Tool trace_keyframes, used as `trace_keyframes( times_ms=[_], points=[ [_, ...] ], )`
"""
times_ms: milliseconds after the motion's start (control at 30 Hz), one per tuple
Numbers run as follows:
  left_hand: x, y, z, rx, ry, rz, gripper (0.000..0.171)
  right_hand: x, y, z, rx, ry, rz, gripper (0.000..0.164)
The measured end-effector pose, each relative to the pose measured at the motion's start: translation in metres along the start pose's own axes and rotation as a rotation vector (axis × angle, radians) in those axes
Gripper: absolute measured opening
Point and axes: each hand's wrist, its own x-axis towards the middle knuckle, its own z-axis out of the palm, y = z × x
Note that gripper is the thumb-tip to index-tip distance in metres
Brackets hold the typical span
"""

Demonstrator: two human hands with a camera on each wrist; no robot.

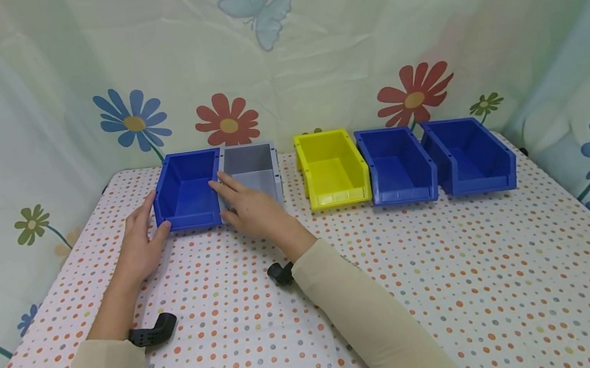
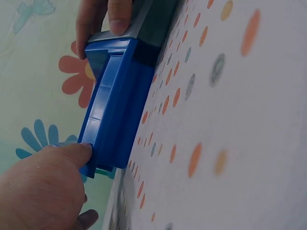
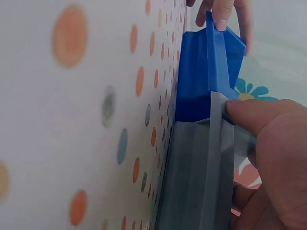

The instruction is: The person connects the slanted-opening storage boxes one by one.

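A blue storage bin (image 1: 190, 222) stands at the left end of the row, side by side with a grey storage bin (image 1: 263, 179). My left hand (image 1: 141, 246) holds the blue bin at its front left corner, the thumb at the front and the fingers along the outer left wall. Across the wall where both bins meet lies my right hand (image 1: 253, 210). Its fingertips reach over the rim to the blue side, while its thumb (image 3: 249, 112) touches the grey bin's front corner. Some right fingers are partly hidden in the right wrist view.
Right of the grey bin, past a gap, stand a yellow bin (image 1: 335, 197) and two more blue bins, the nearer one (image 1: 405, 195) beside the yellow and the other (image 1: 486, 184) at the far right. A dotted cloth (image 1: 398, 270) covers the table. Printed curtains hang behind.
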Motion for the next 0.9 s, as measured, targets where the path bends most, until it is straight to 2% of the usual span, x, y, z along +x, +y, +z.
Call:
trace_keyframes(
  times_ms=[233,333,433,567,733,900],
  points=[
    [0.001,-0.001,0.0,0.008,0.004,0.001,0.07,0.001,-0.002,0.001,-0.098,-0.063,0.01,0.076],
    [0.001,-0.002,0.0,0.008,-0.003,0.0,0.07,-0.001,-0.003,0.001,-0.113,-0.061,0.012,0.077],
    [0.002,-0.002,-0.001,0.011,-0.008,0.003,0.07,-0.004,-0.002,0.002,-0.108,-0.03,0.008,0.075],
    [0.002,-0.001,-0.001,0.017,-0.002,0.016,0.07,-0.009,-0.001,0.003,-0.098,0.054,-0.01,0.073],
    [0.002,-0.002,0.0,0.01,-0.002,0.02,0.069,-0.017,0.001,-0.004,-0.089,0.14,-0.031,0.072],
    [0.001,-0.002,0.001,0.015,0.0,0.009,0.069,-0.023,0.008,-0.012,-0.125,0.205,-0.081,0.069]
  ],
)
